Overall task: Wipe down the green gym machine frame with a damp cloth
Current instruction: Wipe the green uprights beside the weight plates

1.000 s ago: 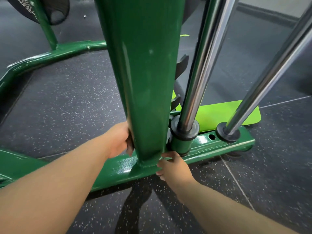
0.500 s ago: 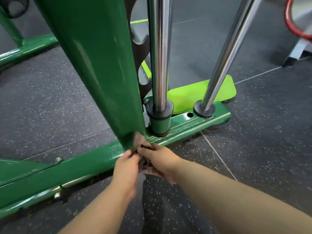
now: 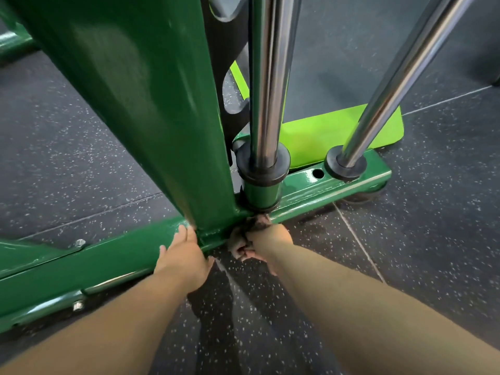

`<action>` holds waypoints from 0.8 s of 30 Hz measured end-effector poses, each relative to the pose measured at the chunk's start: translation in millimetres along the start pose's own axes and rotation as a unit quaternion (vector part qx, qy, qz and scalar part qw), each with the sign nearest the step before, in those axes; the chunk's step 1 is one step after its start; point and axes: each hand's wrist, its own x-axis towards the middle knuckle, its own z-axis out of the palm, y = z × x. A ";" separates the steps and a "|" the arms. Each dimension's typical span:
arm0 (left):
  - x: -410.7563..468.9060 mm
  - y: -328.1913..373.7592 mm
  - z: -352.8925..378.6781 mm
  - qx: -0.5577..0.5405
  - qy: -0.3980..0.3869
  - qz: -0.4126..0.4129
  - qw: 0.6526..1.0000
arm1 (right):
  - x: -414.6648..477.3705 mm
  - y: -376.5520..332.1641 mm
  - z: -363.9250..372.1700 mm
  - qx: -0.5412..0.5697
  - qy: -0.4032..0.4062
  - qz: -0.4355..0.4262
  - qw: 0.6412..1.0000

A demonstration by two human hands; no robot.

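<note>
Cloth bunched at the foot of the upright, where the green frame (image 3: 151, 109) meets its base rail.

Nearest, both forearms reach forward and down to the frame's bottom joint. The left hand (image 3: 184, 257) lies with fingers spread flat on the base rail (image 3: 102, 262), just left of the upright's foot, holding nothing. The right hand (image 3: 270, 238) is curled round the cloth (image 3: 257, 222) and presses it into the corner on the upright's right side; how much cloth touches paint is hard to tell, as the fingers hide it. The rail's long axis runs from near left to far right, so unwiped rail lies either way along it, and the right hand is the nearer to the far stretch under the two chrome rods (image 3: 266, 77). Beyond sits a lime plate (image 3: 338, 131).
</note>
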 end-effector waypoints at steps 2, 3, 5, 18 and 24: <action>6.7 -3.8 -3.2 0.026 -0.032 -0.001 0.999 | -1.4 0.6 29.7 -0.068 -0.052 -0.004 0.996; 7.6 -4.0 -6.5 0.037 -0.043 0.002 0.998 | 0.7 -0.7 40.3 -0.114 -0.063 -0.013 0.991; 4.8 -2.0 -15.5 0.068 -0.058 0.005 0.996 | 8.0 -6.3 43.8 -0.177 -0.028 -0.010 0.984; -19.6 64.5 -14.6 0.220 0.148 0.266 0.927 | 25.2 -25.8 -73.4 0.228 0.152 -0.076 0.959; -16.5 84.6 -23.1 0.245 0.210 0.399 0.858 | 40.4 -64.7 -116.6 -0.195 0.258 -0.258 0.910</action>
